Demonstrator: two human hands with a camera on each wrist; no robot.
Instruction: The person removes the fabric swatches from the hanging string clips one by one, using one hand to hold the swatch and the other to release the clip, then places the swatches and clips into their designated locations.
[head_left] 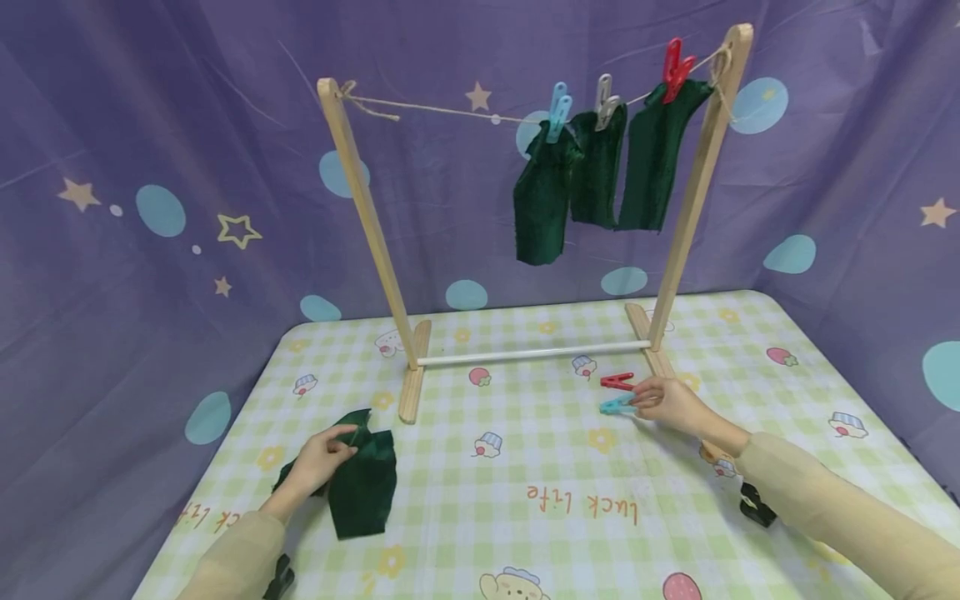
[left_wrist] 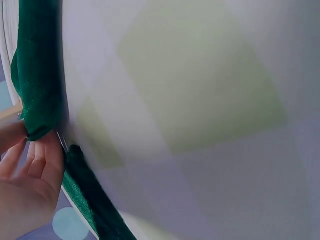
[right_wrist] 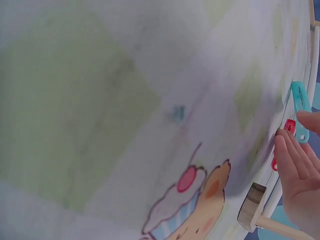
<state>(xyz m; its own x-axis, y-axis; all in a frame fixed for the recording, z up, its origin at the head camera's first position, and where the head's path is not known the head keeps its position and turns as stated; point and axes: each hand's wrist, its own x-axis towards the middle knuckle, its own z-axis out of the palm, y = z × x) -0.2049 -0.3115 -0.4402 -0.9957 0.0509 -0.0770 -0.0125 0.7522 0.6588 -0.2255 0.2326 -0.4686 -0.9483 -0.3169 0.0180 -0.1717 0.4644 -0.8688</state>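
At the left of the table, my left hand (head_left: 321, 460) pinches the edge of a dark green velvety cloth piece (head_left: 363, 487) between thumb and fingers. The left wrist view shows that cloth (left_wrist: 42, 75) rising from the fingertips. More of the same green fabric lies beside the hand. On the right, my right hand (head_left: 666, 402) has its thumb and fingertips at the end of a light blue clothespin (head_left: 617, 406), pinching it close to the tabletop. Just behind that lies a red clothespin (head_left: 618, 382). In the right wrist view, the blue clothespin (right_wrist: 300, 107) is partly covered by the thumb.
A wooden rack (head_left: 363, 208) with a string line stands at the back. Three green cloth pieces (head_left: 542, 200) hang toward its right end, held by blue, grey and red clothespins (head_left: 677, 71). A white rod (head_left: 532, 354) joins the rack's feet. A checked cloth (head_left: 487, 492) covers the table.
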